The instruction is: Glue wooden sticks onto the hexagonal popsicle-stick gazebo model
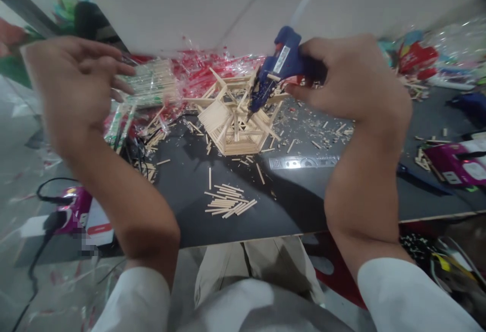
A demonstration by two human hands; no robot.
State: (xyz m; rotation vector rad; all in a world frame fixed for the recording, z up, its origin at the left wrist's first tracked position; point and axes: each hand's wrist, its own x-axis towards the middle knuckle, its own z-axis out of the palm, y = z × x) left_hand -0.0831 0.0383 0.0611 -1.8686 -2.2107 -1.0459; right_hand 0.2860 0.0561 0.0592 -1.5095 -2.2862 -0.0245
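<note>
The left hand (72, 89) hangs released, fingers spread, just beside a wrapped bundle of sticks (152, 83). On the black worktop (296, 205) stands a stick house model (235, 119), loose cut sticks (228, 203) in front. The right hand (353, 86) keeps its grip clenched on a blue glue gun (275, 69), nozzle at the model's top.

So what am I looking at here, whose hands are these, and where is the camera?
The camera sits on a person's head, looking down at their own bare hands; there is no machine. The right hand grips a blue plastic glue gun, its nozzle at a small house-like model of thin wooden sticks. The left hand is open, holding nothing, beside a clear packet of wooden sticks. On the black tabletop lie a loose pile of cut sticks and a silvery ruler.
</note>
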